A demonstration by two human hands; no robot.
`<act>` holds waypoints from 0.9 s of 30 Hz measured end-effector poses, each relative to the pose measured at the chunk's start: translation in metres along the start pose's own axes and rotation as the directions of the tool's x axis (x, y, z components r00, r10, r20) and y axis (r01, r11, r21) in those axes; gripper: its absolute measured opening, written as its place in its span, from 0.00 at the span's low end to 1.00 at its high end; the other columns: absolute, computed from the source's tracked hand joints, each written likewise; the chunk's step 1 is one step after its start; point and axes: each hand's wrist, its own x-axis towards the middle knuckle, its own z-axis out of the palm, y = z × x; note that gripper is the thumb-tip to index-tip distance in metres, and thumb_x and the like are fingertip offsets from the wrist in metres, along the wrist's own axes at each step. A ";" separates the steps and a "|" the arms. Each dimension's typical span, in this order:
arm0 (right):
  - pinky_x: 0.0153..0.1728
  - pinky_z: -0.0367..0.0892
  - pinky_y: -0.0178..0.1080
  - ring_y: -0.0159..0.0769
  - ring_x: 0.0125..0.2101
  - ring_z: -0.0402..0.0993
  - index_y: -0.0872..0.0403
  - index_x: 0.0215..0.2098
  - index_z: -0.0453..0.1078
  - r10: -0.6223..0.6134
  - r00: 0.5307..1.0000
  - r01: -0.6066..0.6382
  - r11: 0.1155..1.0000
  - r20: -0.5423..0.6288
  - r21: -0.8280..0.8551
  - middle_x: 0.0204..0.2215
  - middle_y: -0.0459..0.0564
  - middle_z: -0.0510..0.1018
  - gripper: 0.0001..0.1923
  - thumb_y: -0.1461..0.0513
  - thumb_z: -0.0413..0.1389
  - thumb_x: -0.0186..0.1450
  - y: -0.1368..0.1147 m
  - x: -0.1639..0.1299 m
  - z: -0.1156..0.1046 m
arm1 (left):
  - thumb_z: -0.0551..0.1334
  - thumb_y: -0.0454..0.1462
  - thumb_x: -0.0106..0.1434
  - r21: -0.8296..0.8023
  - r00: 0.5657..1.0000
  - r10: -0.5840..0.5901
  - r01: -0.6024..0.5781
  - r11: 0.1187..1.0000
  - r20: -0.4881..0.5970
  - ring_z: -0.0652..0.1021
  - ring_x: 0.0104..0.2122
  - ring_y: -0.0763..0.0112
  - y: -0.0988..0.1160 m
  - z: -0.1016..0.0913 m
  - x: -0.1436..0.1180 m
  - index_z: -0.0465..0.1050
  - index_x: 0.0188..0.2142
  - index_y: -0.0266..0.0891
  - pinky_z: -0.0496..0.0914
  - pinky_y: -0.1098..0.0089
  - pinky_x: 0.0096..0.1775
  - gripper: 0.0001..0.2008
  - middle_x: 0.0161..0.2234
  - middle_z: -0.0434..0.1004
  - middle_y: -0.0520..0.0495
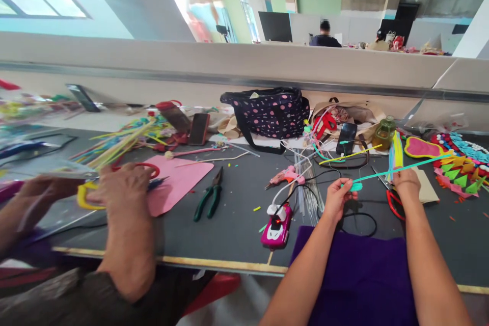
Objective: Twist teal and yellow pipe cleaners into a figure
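My left hand (pixel 339 196) pinches the coiled end of a teal pipe cleaner (pixel 424 164), its thumb and fingers pressed together. The free length runs up and right past my right hand (pixel 406 183), whose fingers are closed around it. Just beyond that hand a bundle of yellow, white and blue pipe cleaners (pixel 396 150) lies on the table. Partly under my right wrist are red-handled scissors (pixel 395 205). A tan card (pixel 426 188) lies to the right, near a pink shape with a yellow border (pixel 423 146).
At left, a co-worker's blurred hands (pixel 128 188) work with yellow-handled scissors (pixel 86 196). Between us are green-handled pliers (pixel 209 198), a glue gun (pixel 288 175) and a magenta power strip (pixel 275 232) with cords. A patterned bag (pixel 271 114) and a glass jar (pixel 384 133) stand behind.
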 end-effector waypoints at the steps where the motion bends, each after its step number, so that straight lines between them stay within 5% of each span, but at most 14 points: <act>1: 0.39 0.60 0.41 0.46 0.40 0.68 0.61 0.39 0.76 0.001 1.000 -0.001 1.000 0.001 -0.009 0.36 0.61 0.76 0.17 0.61 0.47 0.64 0.000 0.005 0.002 | 0.73 0.44 0.47 -0.006 1.000 -0.002 0.002 1.000 0.002 0.75 0.20 0.74 0.000 0.000 0.000 0.69 0.32 0.33 0.71 0.73 0.25 0.20 0.24 0.75 0.50; 18: 0.36 0.61 0.40 0.47 0.41 0.69 0.64 0.37 0.74 0.152 0.988 -0.152 0.988 0.000 0.007 0.39 0.65 0.74 0.17 0.63 0.46 0.65 -0.012 0.003 0.014 | 0.72 0.43 0.48 -0.007 0.999 -0.040 0.040 0.999 -0.003 0.75 0.21 0.74 -0.005 -0.003 0.000 0.69 0.32 0.33 0.71 0.73 0.25 0.19 0.25 0.76 0.48; 23: 0.31 0.60 0.38 0.42 0.32 0.74 0.60 0.36 0.75 0.201 0.971 -0.210 0.976 0.130 0.056 0.31 0.60 0.78 0.19 0.55 0.47 0.65 -0.006 0.002 0.009 | 0.73 0.43 0.47 -0.026 0.998 -0.058 0.057 0.998 -0.026 0.75 0.20 0.75 -0.005 -0.002 0.000 0.70 0.32 0.34 0.71 0.73 0.25 0.19 0.25 0.76 0.49; 27: 0.28 0.57 0.35 0.36 0.28 0.72 0.54 0.27 0.74 0.048 0.966 -0.085 0.987 0.255 0.137 0.26 0.51 0.77 0.11 0.57 0.53 0.60 0.004 -0.002 0.007 | 0.73 0.42 0.48 -0.021 0.998 -0.050 0.049 0.999 -0.047 0.75 0.21 0.75 -0.004 -0.002 0.000 0.70 0.32 0.34 0.71 0.73 0.25 0.18 0.26 0.75 0.50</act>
